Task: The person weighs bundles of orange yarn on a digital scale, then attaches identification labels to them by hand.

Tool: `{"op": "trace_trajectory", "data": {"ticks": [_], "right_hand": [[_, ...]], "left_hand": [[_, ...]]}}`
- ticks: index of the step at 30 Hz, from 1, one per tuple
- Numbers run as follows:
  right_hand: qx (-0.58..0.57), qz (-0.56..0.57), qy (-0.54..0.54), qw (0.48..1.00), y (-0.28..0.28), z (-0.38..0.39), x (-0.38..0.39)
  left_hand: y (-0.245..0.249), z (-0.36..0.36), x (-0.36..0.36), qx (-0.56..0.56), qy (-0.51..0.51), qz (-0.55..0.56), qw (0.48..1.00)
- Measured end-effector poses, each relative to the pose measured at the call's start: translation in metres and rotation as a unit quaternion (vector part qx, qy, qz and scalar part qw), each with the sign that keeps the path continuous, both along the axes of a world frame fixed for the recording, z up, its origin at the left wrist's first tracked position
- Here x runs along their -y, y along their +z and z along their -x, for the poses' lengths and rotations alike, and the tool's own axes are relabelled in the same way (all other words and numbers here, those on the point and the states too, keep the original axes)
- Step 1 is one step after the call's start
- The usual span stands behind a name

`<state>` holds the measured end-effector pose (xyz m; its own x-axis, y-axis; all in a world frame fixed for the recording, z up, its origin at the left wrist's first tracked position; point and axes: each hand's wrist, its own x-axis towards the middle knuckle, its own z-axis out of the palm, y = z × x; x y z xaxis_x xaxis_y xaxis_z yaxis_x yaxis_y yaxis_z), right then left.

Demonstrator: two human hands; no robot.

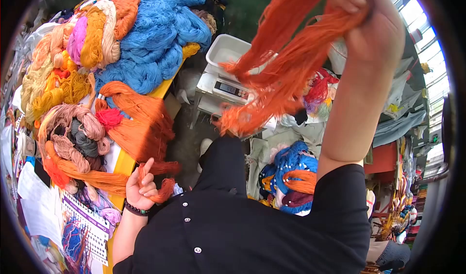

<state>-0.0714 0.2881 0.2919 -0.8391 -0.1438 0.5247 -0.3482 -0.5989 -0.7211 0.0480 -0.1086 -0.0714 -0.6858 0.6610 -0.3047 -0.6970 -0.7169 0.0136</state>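
My right hand (361,16), raised high at the upper right, is closed round a long hank of orange yarn (291,60), whose loose strands hang down to the left over the scale. Low at the left, my left hand (141,189) has its fingers curled round a strand of darker red-orange yarn (166,190), beside the table's yellow edge. Just above that hand, a large orange skein (141,123) drapes over the table edge. A crimson bundle (109,118) lies against this skein.
Blue skeins (155,36) and yellow, peach and pink ones heap on the table (127,163). A scale (230,89) with a white tray (225,51) stands ahead. An open sack (255,164) of blue yarn (296,157) sits right of my legs. Papers (39,201) lie at the left.
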Motion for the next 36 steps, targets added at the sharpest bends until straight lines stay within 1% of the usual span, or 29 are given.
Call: {"op": "trace_trajectory", "data": {"ticks": [1,2,3,4,5,6,7,8,9,10,11,12,13,14,15,16,17,19,20,21,23,27,28,30,31,32,33,35,36], "right_hand": [[0.007,0.044,0.067,0.997,0.002,-0.013,0.017],[0.005,0.024,0.082,0.996,0.002,-0.022,0.024],[0.003,-0.023,0.034,0.999,-0.012,-0.03,0.037],[-0.002,-0.098,-0.05,0.994,-0.03,-0.039,0.051],[0.016,-0.158,-0.098,0.982,-0.048,-0.047,0.066],[0.053,-0.188,-0.09,0.977,-0.071,-0.05,0.082],[0.113,-0.18,-0.038,0.976,-0.099,-0.052,0.099],[0.17,-0.133,0.043,0.975,-0.132,-0.055,0.116],[0.282,-0.057,0.133,0.948,-0.167,-0.057,0.128],[0.299,-0.079,0.147,0.94,-0.197,-0.064,0.139],[0.358,-0.053,0.19,0.913,-0.211,-0.076,0.151],[0.373,-0.093,0.176,0.906,-0.215,-0.086,0.16],[0.367,-0.041,0.201,0.907,-0.226,-0.095,0.167],[0.343,-0.081,0.183,0.918,-0.235,-0.098,0.175],[0.337,-0.103,0.181,0.918,-0.24,-0.103,0.178],[0.329,-0.126,0.176,0.919,-0.241,-0.106,0.18],[0.344,-0.168,0.18,0.906,-0.222,-0.111,0.18],[0.341,-0.191,0.183,0.902,-0.226,-0.112,0.185],[0.338,-0.215,0.182,0.898,-0.23,-0.112,0.186],[0.324,-0.188,0.193,0.907,-0.242,-0.111,0.19],[0.333,-0.181,0.184,0.907,-0.244,-0.113,0.192],[0.341,-0.147,0.172,0.912,-0.24,-0.116,0.195],[0.341,-0.146,0.172,0.913,-0.243,-0.116,0.194],[0.307,-0.194,0.148,0.92,-0.253,-0.115,0.193],[0.307,-0.193,0.147,0.92,-0.254,-0.116,0.193],[0.317,-0.163,0.137,0.924,-0.252,-0.118,0.195],[0.326,-0.132,0.127,0.927,-0.249,-0.119,0.196],[0.338,-0.116,0.121,0.926,-0.24,-0.12,0.196],[0.349,-0.099,0.116,0.925,-0.237,-0.121,0.196]], "left_hand": [[0.011,-0.001,-0.003,-0.013,0.001,-0.036,0.999],[0.003,0.002,-0.001,-0.084,-0.021,-0.094,0.992],[0.013,0.003,-0.003,-0.096,-0.023,-0.064,0.993],[0.024,0.006,-0.006,-0.108,-0.024,-0.035,0.993],[0.028,0.011,-0.007,-0.144,-0.034,-0.037,0.988],[0.03,0.016,-0.006,-0.18,-0.04,0.002,0.983],[0.033,0.021,-0.006,-0.215,-0.044,0.042,0.975],[0.052,0.022,-0.015,-0.251,-0.036,0.112,0.961],[0.067,0.024,-0.02,-0.269,-0.047,0.193,0.942],[0.082,0.024,-0.026,-0.284,-0.058,0.273,0.917],[0.097,0.02,-0.036,-0.28,-0.028,0.296,0.913],[0.108,0.013,-0.048,-0.237,0.04,0.312,0.919],[0.096,0.01,-0.048,-0.229,0.078,0.327,0.914],[0.095,0.006,-0.05,-0.247,0.114,0.349,0.897],[0.094,0.001,-0.05,-0.266,0.148,0.369,0.878],[0.089,-0.001,-0.046,-0.287,0.132,0.4,0.861],[0.091,-0.003,-0.045,-0.286,0.134,0.401,0.86],[0.101,-0.006,-0.048,-0.332,0.153,0.449,0.815],[0.114,-0.009,-0.047,-0.31,0.136,0.428,0.838],[0.113,-0.009,-0.046,-0.309,0.139,0.428,0.838],[0.109,-0.011,-0.045,-0.34,0.193,0.467,0.793],[0.105,-0.012,-0.045,-0.302,0.218,0.446,0.814],[0.105,-0.012,-0.045,-0.316,0.217,0.453,0.805],[0.104,-0.014,-0.045,-0.33,0.215,0.461,0.795],[0.104,-0.015,-0.045,-0.341,0.214,0.483,0.778],[0.105,-0.016,-0.044,-0.352,0.213,0.504,0.759],[0.107,-0.016,-0.047,-0.352,0.212,0.504,0.759],[0.112,-0.016,-0.055,-0.294,0.261,0.502,0.77],[0.111,-0.015,-0.053,-0.294,0.261,0.502,0.77]]}}
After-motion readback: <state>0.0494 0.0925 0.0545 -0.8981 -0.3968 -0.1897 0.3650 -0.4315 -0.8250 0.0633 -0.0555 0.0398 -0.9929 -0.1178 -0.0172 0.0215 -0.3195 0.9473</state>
